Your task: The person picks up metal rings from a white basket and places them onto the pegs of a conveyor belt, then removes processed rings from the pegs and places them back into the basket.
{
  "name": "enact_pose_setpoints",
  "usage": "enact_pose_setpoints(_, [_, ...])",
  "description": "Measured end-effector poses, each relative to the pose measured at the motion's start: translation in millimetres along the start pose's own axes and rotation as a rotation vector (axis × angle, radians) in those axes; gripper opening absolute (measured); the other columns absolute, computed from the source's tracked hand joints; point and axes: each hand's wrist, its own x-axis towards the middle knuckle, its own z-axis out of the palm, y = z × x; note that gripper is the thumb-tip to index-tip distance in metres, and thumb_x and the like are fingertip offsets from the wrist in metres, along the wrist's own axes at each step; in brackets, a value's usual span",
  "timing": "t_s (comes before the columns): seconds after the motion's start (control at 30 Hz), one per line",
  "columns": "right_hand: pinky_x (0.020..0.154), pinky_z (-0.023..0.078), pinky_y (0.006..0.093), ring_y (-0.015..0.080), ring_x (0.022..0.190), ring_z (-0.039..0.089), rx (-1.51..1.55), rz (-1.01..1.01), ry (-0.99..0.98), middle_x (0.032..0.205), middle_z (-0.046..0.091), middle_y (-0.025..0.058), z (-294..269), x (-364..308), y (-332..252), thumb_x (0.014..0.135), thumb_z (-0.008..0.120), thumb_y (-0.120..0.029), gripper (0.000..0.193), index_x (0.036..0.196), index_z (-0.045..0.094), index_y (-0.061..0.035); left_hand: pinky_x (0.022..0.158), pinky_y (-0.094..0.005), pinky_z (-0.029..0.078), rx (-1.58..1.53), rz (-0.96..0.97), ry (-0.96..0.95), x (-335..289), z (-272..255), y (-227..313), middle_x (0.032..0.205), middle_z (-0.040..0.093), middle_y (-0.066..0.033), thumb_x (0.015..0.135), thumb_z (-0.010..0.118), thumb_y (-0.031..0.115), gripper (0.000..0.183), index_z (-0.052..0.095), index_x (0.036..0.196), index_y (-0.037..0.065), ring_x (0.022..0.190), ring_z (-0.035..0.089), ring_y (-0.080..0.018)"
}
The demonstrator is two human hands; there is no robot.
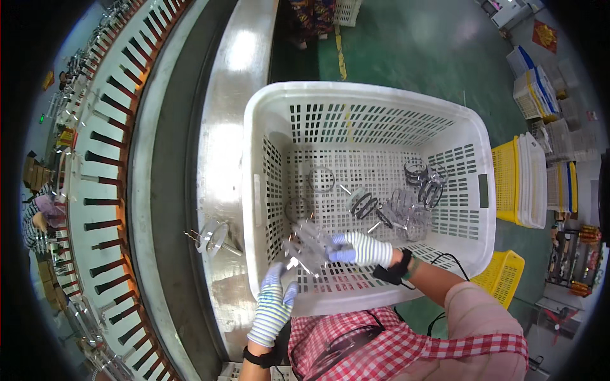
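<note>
A white slatted plastic basket stands in front of me. Over its near left corner, a cluster of clear, shiny pieces is smeared by motion, so their exact kind is unclear. My right hand, in a striped glove with bluish fingertips, has its fingers closed on the right side of this cluster. At the basket's near left rim is my left hand, gloved alike, its thumb and fingers apart beside the cluster's lower left edge. Inside the basket lie several clear round pieces, some with dark rings.
A shiny metal ledge runs along the left; a round metal piece with a rod lies on it. Beyond is a curved line of upright dark-tipped rods. Yellow and white baskets are stacked at right, with another yellow basket nearer.
</note>
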Motion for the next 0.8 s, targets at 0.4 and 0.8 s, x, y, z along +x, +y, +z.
enact_pose_setpoints(0.4, [0.092, 0.040, 0.0416, 0.0373, 0.106, 0.048, -0.591, -0.680, 0.354, 0.117, 0.046, 0.0233, 24.8, 8.6, -90.3, 0.075, 0.063, -0.024, 0.064, 0.127, 0.036, 0.0003, 0.057, -0.0412, 0.040, 0.401, 0.165, 0.205, -10.5, -23.4, 29.2, 0.076, 0.054, -0.0146, 0.077, 0.057, 0.002, 0.019, 0.055, 0.095, 0.002, 0.067, 0.051, -0.0323])
enact_pose_setpoints(0.8, [0.074, 0.046, 0.0351, 0.0247, 0.085, 0.055, -0.435, -0.756, 0.731, 0.105, 0.053, 0.0173, 33.3, 34.4, -88.9, 0.082, 0.056, -0.017, 0.040, 0.117, 0.047, -0.0015, 0.096, -0.0360, 0.036, 0.142, -0.060, 0.427, -76.0, -19.3, -88.9, 0.121, 0.048, -0.0185, 0.078, 0.045, -0.003, 0.051, 0.038, 0.128, 0.000, 0.109, 0.046, -0.0308])
